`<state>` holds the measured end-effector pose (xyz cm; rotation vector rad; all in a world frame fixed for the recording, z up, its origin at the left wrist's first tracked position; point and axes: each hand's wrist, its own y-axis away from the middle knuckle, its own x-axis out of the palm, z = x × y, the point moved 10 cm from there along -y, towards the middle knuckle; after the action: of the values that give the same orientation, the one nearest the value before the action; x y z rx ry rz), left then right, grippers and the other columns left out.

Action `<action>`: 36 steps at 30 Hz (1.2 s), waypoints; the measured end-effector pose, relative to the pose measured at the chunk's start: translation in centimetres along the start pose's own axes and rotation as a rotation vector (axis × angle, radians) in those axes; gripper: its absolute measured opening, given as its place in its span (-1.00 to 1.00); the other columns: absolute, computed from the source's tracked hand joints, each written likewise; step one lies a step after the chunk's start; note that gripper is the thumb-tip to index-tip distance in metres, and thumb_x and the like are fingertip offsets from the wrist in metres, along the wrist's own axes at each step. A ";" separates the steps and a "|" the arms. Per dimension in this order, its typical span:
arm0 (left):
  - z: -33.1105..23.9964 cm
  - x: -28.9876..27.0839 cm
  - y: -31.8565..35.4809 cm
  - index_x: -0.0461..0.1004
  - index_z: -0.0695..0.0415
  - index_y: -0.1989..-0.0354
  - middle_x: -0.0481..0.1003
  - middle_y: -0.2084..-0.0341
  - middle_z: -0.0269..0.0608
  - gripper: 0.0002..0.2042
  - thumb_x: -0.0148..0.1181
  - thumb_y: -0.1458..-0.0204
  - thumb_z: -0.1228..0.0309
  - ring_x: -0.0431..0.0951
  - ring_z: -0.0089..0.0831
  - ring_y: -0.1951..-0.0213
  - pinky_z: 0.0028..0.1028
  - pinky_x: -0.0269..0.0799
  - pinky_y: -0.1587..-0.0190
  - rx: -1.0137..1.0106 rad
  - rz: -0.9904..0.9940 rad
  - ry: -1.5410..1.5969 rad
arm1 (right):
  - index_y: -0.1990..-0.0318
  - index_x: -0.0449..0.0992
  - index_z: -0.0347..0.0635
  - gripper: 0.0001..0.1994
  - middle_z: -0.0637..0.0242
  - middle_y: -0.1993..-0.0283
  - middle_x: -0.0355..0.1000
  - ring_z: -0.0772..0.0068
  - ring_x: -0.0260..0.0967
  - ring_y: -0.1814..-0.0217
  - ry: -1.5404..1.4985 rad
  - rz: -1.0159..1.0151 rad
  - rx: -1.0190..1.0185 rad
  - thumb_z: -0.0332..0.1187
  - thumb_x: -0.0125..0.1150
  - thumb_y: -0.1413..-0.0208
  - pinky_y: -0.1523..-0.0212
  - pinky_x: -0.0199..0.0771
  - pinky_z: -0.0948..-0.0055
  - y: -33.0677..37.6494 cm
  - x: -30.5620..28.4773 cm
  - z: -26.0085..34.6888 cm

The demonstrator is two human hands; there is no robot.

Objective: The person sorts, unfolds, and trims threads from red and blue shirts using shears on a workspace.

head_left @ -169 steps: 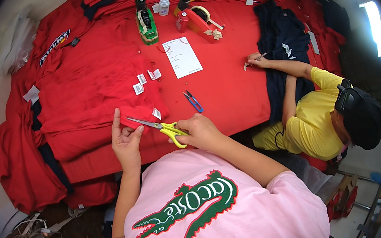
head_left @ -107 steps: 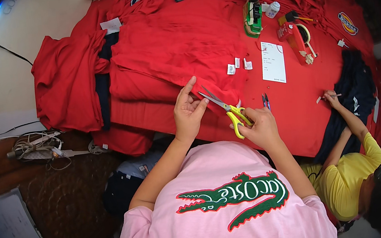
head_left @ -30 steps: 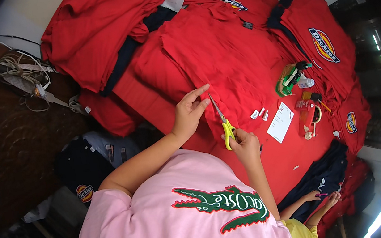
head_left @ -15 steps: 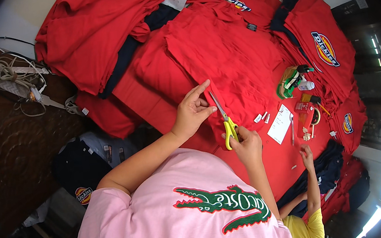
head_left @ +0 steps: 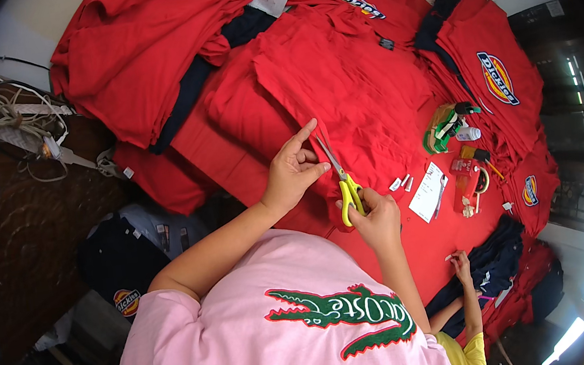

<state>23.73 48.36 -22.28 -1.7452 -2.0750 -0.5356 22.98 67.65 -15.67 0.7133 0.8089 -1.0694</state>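
My right hand grips a pair of scissors with yellow handles, its fingers in the loops. The blades point up and away, slightly parted, along the edge of a red garment spread on the pile. At that same edge my left hand pinches the cloth, its index finger reaching along the fabric just left of the blade tips. The cloth between thumb and fingers is partly hidden.
A green tape dispenser, a white bottle, a white card and a tape roll lie at right. Folded red garments stack behind them. A co-worker's hand is near navy cloth. Coiled cords sit far left.
The co-worker's hand has moved left and nearer, to a small white piece on the table. A slim stick now overlaps the white card. My hands and scissors have barely shifted.
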 end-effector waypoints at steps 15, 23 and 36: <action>-0.6 -1.3 -0.8 0.17 0.16 -0.51 0.57 0.10 -0.26 -0.26 0.24 -0.14 0.76 0.55 -0.62 0.11 -0.56 0.53 -0.06 0.049 -0.093 -0.016 | 0.44 0.58 -0.23 -0.69 0.20 0.68 0.37 0.15 0.29 0.63 -0.043 0.088 0.054 -0.18 0.54 0.06 0.33 0.35 0.25 -1.4 0.9 0.1; -0.6 -2.3 -0.9 0.12 0.14 -0.54 0.57 0.10 -0.24 -0.24 0.25 -0.15 0.74 0.55 -0.61 0.10 -0.57 0.52 -0.01 0.045 -0.101 -0.016 | 0.46 0.58 -0.22 -0.72 0.21 0.68 0.37 0.15 0.29 0.63 -0.084 0.074 0.021 -0.21 0.51 0.03 0.30 0.37 0.22 -2.0 1.8 -0.6; -1.6 -3.0 -1.6 0.15 0.13 -0.53 0.55 0.31 -0.38 -0.23 0.29 -0.12 0.73 0.52 -0.70 0.27 -0.65 0.47 0.14 0.055 -0.158 -0.038 | 0.37 0.63 -0.22 -0.72 0.19 0.67 0.39 0.15 0.31 0.61 -0.014 0.094 -0.006 -0.19 0.51 0.05 0.32 0.35 0.21 -3.5 1.9 1.3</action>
<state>22.69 44.70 -22.50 -1.5818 -2.2453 -0.4889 20.50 64.54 -17.01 0.7305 0.7589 -0.9861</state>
